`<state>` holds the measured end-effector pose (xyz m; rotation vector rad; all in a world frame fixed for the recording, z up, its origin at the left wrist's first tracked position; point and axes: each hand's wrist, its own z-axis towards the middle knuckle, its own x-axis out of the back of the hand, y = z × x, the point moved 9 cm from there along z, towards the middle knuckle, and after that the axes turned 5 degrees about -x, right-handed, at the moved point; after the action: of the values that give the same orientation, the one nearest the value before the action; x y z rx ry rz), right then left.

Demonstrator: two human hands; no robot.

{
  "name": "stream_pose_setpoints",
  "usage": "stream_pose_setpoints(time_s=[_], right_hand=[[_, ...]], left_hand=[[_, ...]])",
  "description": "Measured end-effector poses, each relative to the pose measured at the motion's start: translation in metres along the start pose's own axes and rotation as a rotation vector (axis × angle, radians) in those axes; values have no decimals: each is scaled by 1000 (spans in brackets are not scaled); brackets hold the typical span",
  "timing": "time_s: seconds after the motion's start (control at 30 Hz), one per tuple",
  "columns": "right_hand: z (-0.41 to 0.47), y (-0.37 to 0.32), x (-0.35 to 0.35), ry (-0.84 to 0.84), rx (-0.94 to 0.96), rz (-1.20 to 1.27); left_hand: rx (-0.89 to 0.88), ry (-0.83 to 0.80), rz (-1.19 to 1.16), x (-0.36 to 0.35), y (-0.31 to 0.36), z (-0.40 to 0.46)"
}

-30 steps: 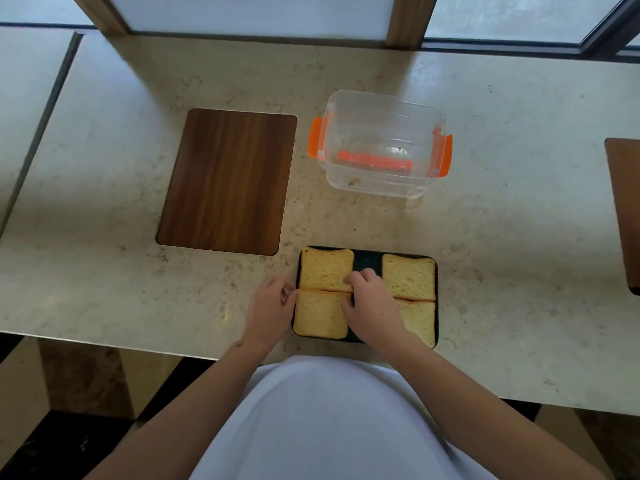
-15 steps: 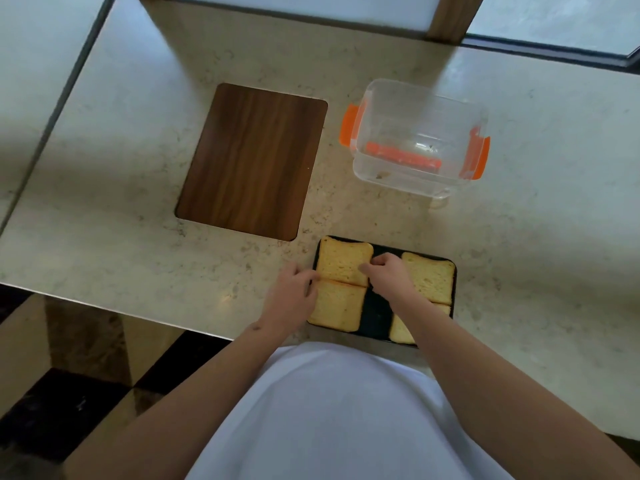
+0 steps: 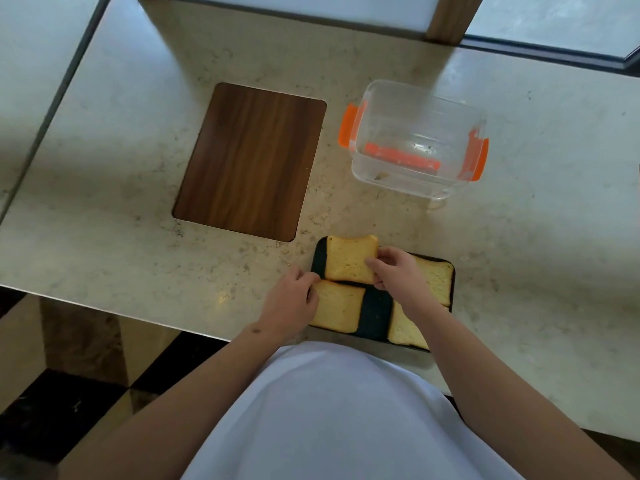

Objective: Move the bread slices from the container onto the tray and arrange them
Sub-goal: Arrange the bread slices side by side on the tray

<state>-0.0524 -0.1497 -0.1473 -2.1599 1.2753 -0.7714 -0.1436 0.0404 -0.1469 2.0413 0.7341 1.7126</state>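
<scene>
I see four bread slices on the dark tray (image 3: 372, 311), which sits at the near edge of the stone counter (image 3: 519, 271). The far-left slice (image 3: 348, 259) lies slightly askew, its far edge over the tray's rim. My right hand (image 3: 396, 273) pinches that slice at its right edge, thumb on top and fingers curled around the side. The near-left slice (image 3: 341, 310) lies flat just below it, and my left hand (image 3: 292, 303) is curled at that slice's left edge, fingertips touching the bread at the tray's rim; whether it truly grips I cannot tell. The far-right slice (image 3: 438, 278) and the near-right slice (image 3: 403, 329) are partly hidden by my right wrist and forearm. A strip of bare tray shows between the left and right slices.

Beyond the tray stands the clear plastic container (image 3: 415, 140) with orange clips, holding no slices, only a crumb or two on its floor. Left of it a dark wood-grain panel (image 3: 251, 161) lies flush in the counter. I can read no brand, label or writing on anything.
</scene>
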Motion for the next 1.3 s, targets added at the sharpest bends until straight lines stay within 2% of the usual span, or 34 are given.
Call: stream_pose_setpoints(time_s=[0.33, 0.4, 0.5, 0.57, 0.7, 0.77, 0.87, 1.0, 1.17, 1.3], right_hand=[[-12, -7, 16, 25, 31, 68], [-12, -6, 16, 25, 27, 77], [-12, -4, 14, 18, 6, 97], [-11, -3, 10, -1, -16, 125], [-6, 4, -1, -109, -64, 232], [0, 8, -4, -78, -70, 165], [12, 13, -1, 71, -77, -33], [20, 18, -9, 80, -106, -195], [24, 23, -18, 83, -108, -262], [21, 21, -14, 163, -89, -313]], left_hand=[[-100, -66, 132, -5, 12, 4], [-129, -99, 223, -7, 15, 4], [-80, -126, 291, -8, 13, 4], [23, -96, 147, -4, 11, 10], [164, 54, -392, 10, 15, 30], [200, 56, -483, 12, 16, 39], [275, -32, -432, 1, 3, 46], [298, -164, -323, -9, -7, 45], [325, -127, -321, -5, -15, 43], [353, -65, -288, 0, -14, 42]])
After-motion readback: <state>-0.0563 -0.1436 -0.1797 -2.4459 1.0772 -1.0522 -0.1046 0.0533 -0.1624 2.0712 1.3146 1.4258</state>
